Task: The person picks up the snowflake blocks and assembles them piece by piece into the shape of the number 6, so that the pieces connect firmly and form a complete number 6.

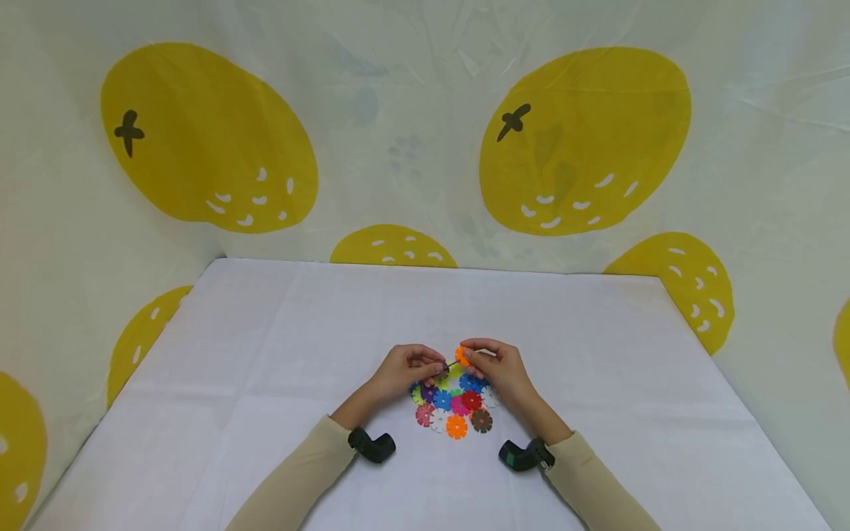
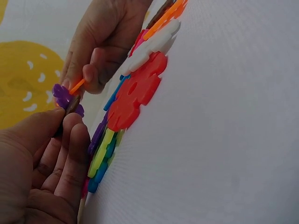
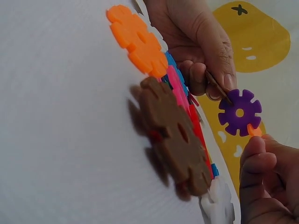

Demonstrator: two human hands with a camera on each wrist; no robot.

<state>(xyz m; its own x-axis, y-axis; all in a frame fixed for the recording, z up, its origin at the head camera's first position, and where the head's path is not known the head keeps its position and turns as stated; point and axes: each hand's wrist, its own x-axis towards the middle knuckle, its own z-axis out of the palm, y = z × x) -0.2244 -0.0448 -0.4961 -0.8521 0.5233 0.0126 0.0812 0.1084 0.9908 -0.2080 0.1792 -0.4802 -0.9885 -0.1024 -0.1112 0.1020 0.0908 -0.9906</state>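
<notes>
My left hand pinches a brown notched plastic disc between thumb and fingers. Edge to edge with it stands a purple notched disc, which has a round hole in its middle. From the other side my right hand pinches an orange notched disc; its edge meets the purple disc's rim at a slot in the right wrist view. How deep it sits there I cannot tell. All three discs are held above a pile of similar flower-shaped pieces.
The pile lies on a white-covered table, between both forearms. Nearest me in it are an orange disc and a brown disc. A red disc shows in the left wrist view. Black wrist cameras hang at both cuffs.
</notes>
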